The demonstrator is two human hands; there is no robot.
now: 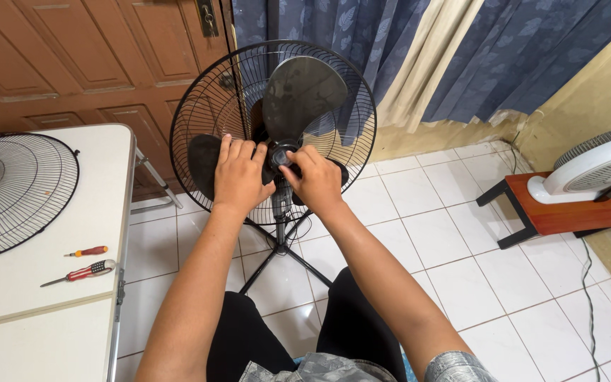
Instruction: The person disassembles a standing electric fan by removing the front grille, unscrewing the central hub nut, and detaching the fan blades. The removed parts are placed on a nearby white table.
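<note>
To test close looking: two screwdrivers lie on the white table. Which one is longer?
The lower screwdriver, nearer the table's front edge, with a red-and-clear handle; the shorter screwdriver lies above it.

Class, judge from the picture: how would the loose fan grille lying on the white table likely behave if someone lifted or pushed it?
The fan grille is thin wire, so probably light for its size and slightly springy. Lying flat on the table, it would likely slide, not roll. It overhangs the edge, so a push might tip it off.
</note>
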